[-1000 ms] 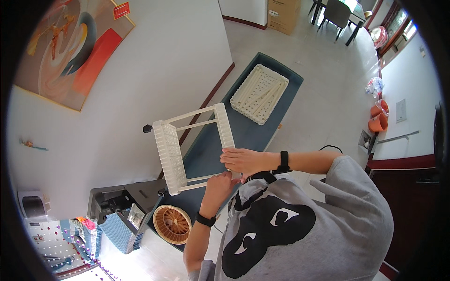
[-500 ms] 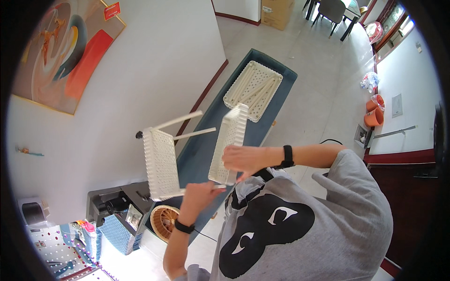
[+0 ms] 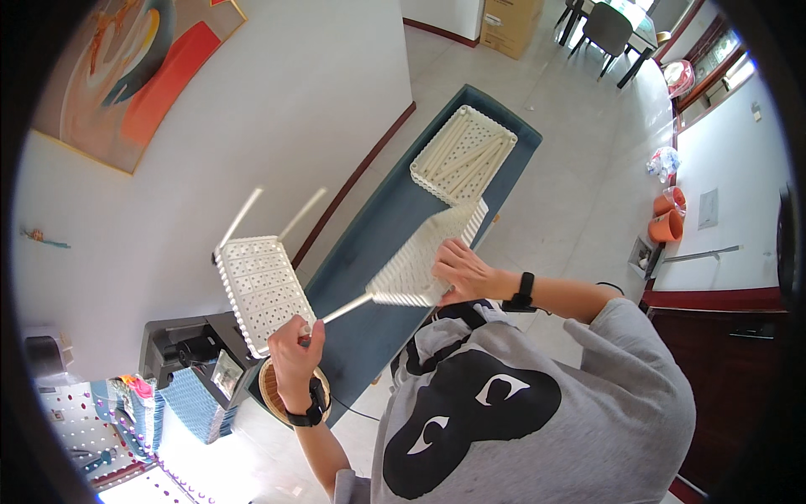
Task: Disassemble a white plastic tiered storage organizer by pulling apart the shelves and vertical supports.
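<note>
My left hand (image 3: 295, 357) is closed at the near corner of a white perforated plastic shelf tray (image 3: 262, 281) with a scalloped rim. Two white poles stick out from that tray's far end. From the gripped corner, another white pole (image 3: 346, 309) slants to a second white shelf tray (image 3: 424, 256), which is tilted and blurred. My right hand (image 3: 466, 270) grips this second tray by its side, fingers over the edge. Where the pole meets the second tray is too blurred to make out. Farther back lies a third white tray (image 3: 453, 168) holding several loose white poles.
A long dark blue-green bench (image 3: 353, 353) runs beneath the trays, along the white wall. At its near end a wicker basket (image 3: 273, 393) sits beside a black machine (image 3: 189, 349). Orange pots (image 3: 666, 225) stand at the right, a cardboard box (image 3: 510, 25) at the back.
My left hand moved left, and its tray turned to show its flat perforated face. The second tray swung over and tilted in my right hand. The two trays are farther apart.
</note>
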The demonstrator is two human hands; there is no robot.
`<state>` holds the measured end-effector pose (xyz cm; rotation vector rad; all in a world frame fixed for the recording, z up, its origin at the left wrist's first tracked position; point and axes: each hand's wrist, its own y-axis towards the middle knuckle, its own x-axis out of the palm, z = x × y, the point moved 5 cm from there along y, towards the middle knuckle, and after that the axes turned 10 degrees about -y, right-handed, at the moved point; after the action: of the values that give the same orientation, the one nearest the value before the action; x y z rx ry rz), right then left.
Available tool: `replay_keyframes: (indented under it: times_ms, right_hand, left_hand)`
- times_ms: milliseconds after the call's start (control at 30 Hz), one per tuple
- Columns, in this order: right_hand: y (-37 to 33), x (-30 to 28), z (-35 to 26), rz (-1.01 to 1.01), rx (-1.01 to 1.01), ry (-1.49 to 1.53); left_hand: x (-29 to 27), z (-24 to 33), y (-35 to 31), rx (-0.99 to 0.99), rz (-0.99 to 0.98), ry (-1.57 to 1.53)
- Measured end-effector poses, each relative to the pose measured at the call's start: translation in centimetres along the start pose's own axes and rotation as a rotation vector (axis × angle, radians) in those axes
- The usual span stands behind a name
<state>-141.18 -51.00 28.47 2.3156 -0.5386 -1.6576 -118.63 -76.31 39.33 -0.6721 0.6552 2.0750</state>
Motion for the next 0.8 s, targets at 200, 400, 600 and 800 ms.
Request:
replay_keyframes:
  times_ms: [200, 400, 600, 800]
  right_hand:
    - [-1.8, 9.4, -1.1, -0.129, -0.096, -0.011]
    - [-2.6, 17.7, 3.1, -0.286, 0.056, -0.127]
    - [-2.5, 18.9, 4.2, -0.192, 0.176, -0.166]
    - [-0.1, 15.8, 1.1, -0.119, 0.273, -0.165]
  left_hand:
    - [-1.9, 0.0, -1.4, -0.117, 0.107, -0.051]
    - [-2.9, 0.9, -3.5, -0.15, 0.035, 0.0]
    - [-2.8, -0.1, -6.0, -0.191, -0.008, -0.035]
    - [-1.3, 1.3, -6.5, 0.221, 0.005, -0.096]
